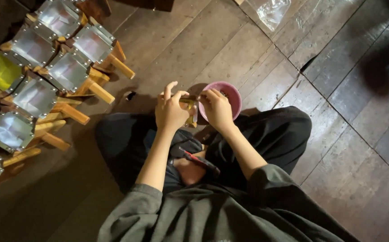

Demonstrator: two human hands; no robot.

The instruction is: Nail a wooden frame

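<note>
We are sitting cross-legged on a dark plank floor (337, 148), with a stack of wooden-handled metal-framed pieces (46, 80) lying well apart at our left and a clear plastic bag (272, 11) lying at the top edge. A pink bowl (231, 92) is standing just beyond our knees. Our left hand (171, 112) is closing its fingers around a small wood-and-metal piece (190, 107), while our right hand (217, 110) is pinching its other side, right in front of the bowl.
</note>
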